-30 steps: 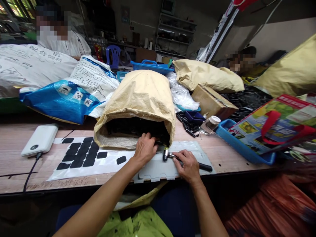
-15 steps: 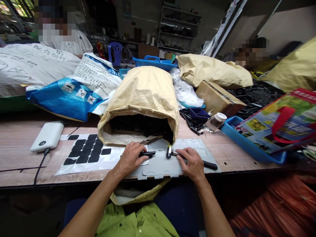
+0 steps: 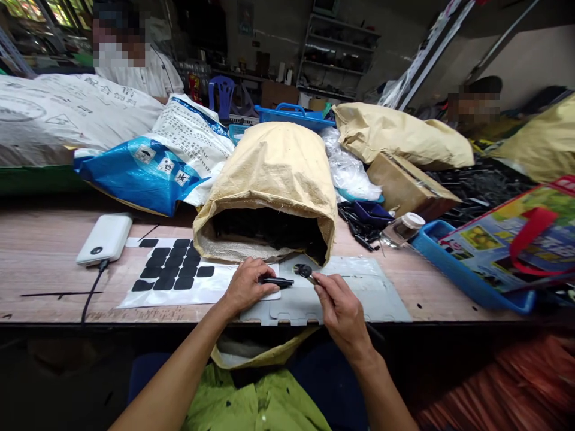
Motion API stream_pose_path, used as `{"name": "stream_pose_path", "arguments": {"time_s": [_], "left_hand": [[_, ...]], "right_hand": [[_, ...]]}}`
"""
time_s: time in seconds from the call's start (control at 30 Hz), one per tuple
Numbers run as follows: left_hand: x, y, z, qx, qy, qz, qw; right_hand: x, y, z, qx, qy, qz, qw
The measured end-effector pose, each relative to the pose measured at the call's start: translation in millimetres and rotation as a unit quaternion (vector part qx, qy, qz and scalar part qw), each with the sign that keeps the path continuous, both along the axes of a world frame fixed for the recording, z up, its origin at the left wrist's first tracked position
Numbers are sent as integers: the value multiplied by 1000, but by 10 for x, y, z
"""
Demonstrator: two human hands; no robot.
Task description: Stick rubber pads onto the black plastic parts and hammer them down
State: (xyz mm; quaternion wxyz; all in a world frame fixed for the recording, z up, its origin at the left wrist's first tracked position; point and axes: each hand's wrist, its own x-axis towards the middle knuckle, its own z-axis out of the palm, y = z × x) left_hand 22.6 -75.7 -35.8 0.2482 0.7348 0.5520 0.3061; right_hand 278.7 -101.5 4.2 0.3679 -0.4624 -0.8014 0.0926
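My left hand [image 3: 250, 285] is closed around a slim black pen-like piece [image 3: 279, 281], its tip pointing right above the grey board [image 3: 296, 308]. In my right hand [image 3: 340, 305] is a small hammer [image 3: 303, 270], gripped on its shaft just behind the head. The hammer head is raised a little to the right of the black piece's tip, apart from it. Behind both hands lies a tan sack [image 3: 274, 161], its mouth facing me and dark pieces inside. Left of my left hand, a white sheet carries several black rounded-square stickers [image 3: 174, 267].
A white power bank [image 3: 104, 239] with a cable lies at the left. To the right stand a clear jar [image 3: 403, 230], loose black parts [image 3: 358, 227] and a blue tray [image 3: 471, 269] holding a colourful bag [image 3: 516, 233]. Two people sit across the table.
My right hand has lifted and tilted the hammer, its head turning up off the board. My left hand keeps the black piece in about the same place. The view has shifted slightly left.
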Motion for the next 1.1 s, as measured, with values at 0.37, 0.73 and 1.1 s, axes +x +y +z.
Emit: {"name": "stream_pose_path", "arguments": {"time_s": [0.37, 0.73, 1.1], "left_hand": [[-18, -18, 17, 32, -21, -8, 999], [-6, -20, 9, 27, -12, 3, 1000], [5, -22, 35, 22, 3, 7, 1000]], "right_hand": [[-344, -40, -32, 8, -12, 28, 999], [-333, -62, -189, 16, -88, 19, 996], [-90, -28, -238, 11, -47, -30, 998]]}}
